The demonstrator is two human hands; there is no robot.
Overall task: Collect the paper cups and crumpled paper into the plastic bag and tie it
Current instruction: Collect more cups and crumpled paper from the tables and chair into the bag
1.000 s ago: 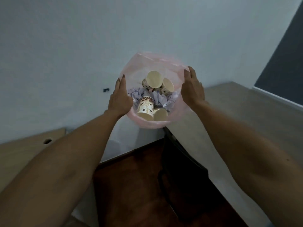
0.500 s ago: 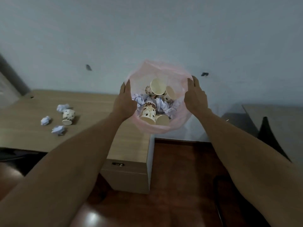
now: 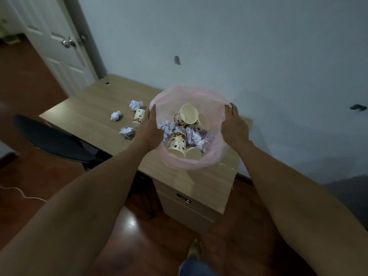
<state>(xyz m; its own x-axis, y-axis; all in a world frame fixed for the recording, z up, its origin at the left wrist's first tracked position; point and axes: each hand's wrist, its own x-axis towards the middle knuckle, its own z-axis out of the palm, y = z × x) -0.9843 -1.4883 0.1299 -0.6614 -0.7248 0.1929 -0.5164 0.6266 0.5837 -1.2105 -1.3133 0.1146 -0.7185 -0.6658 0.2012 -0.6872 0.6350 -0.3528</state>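
Note:
A pink plastic bag (image 3: 191, 92) is held open over the right part of a wooden desk (image 3: 93, 108). My left hand (image 3: 150, 129) grips its left rim and my right hand (image 3: 235, 127) grips its right rim. Inside lie several patterned paper cups (image 3: 177, 141) and crumpled white paper (image 3: 194, 136). On the desk, left of the bag, stands one more paper cup (image 3: 138, 117), partly hidden by my left hand. Three crumpled paper balls lie around it: one behind (image 3: 136, 104), one to the left (image 3: 116, 115), one in front (image 3: 126, 131).
A dark office chair (image 3: 53, 140) stands at the desk's left front. A drawer unit (image 3: 187, 202) sits under the desk's right end. A white door (image 3: 59, 40) is at the back left. A thin cable (image 3: 22, 194) lies on the wooden floor. My foot (image 3: 196, 249) shows below.
The view has swung left: the desk with the loose cup and paper balls has come to the middle, and the door and chair now show. Both hands keep holding the bag open.

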